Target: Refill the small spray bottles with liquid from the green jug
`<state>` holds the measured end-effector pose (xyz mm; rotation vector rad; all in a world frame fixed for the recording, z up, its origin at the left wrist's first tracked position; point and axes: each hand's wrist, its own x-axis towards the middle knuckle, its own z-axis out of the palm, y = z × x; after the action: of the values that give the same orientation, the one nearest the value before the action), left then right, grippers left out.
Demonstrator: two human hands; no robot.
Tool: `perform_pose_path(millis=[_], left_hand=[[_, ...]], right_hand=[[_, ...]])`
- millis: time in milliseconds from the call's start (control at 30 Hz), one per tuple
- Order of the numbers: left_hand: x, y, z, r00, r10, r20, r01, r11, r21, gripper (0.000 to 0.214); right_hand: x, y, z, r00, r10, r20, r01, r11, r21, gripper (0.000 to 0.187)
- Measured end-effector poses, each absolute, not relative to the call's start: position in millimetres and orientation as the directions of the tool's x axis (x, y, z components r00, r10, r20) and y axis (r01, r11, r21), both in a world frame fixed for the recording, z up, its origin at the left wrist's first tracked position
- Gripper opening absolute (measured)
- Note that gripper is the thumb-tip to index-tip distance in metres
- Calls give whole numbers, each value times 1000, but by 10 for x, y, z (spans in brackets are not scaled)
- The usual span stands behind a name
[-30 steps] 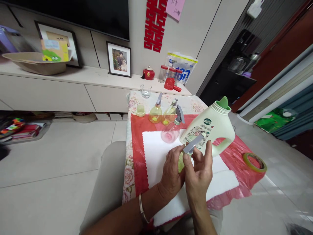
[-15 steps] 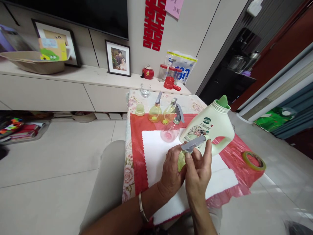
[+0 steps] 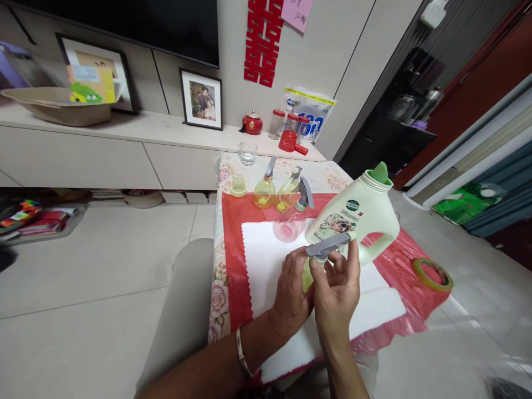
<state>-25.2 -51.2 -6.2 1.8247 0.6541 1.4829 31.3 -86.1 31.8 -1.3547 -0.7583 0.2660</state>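
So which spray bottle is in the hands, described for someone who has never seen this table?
On the white cloth over the red table cover, just in front of the big pale-green detergent jug, both hands meet. The left hand wraps a small yellow-green spray bottle; the right hand grips its grey trigger head. The other spray bottles stand untouched.

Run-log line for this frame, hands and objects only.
left hand: grips small green bottle | right hand: on grey spray head | behind: detergent jug

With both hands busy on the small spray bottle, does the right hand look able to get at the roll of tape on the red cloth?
Probably not at once: the right hand is gripping the grey spray head. Once freed, the path to the roll of tape looks open, since nothing stands between them.
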Motion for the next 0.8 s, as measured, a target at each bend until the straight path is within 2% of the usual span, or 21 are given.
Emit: perform_pose_path(millis=[67,233,433,633,800], left_hand=[[-252,-514,-69,214,746,631,-39,-639,768,32],[-255,-515,-58,239,766,597,-77,-598,798,32],[-257,-514,-96,247,769,590,-78,-591,803,33],[-232,-516,-190,254,807,533,60,-563,824,50],[-224,-517,-211,300,861,411,48,-444,895,67]], right_hand=[[325,-850,311,758,555,344,275,206,-939,97],[315,-860,305,690,627,360,273,235,-933,93],[308,-892,280,713,610,347,268,220,-938,97],[369,-1017,268,715,634,294,237,176,-955,98],[397,-1045,226,694,665,275,193,196,-961,100]])
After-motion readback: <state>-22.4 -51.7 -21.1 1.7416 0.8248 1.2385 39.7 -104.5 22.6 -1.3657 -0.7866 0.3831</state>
